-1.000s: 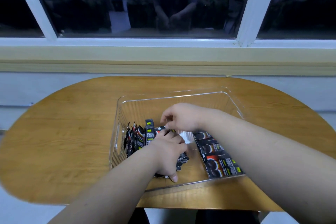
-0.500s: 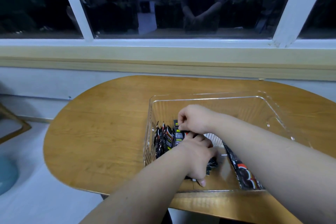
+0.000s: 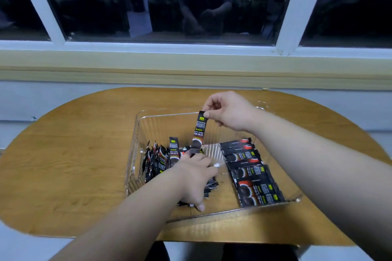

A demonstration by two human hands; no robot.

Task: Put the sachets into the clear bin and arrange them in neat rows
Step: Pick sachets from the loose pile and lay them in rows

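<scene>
A clear bin (image 3: 165,115) stands on the wooden table. Inside, black sachets stand on edge in a row at the left (image 3: 158,160), and several more lie flat, overlapping, along the right side (image 3: 250,169). My right hand (image 3: 229,111) is raised over the bin's far half and pinches the top end of one black sachet (image 3: 197,131), which hangs upright. My left hand (image 3: 194,178) is down in the bin's middle, fingers curled over a loose pile of sachets (image 3: 211,186); whether it grips them is hidden.
The oval wooden table (image 3: 74,165) sits against a wall under a dark window with white frames (image 3: 290,6). A yellow-green sill (image 3: 191,68) runs behind the table. The bin's near wall (image 3: 212,215) is close to the table's front edge.
My right hand has risen from the sachets, lifting one sachet upright by its top. My left hand stays on the pile. The view has swung back to the right.
</scene>
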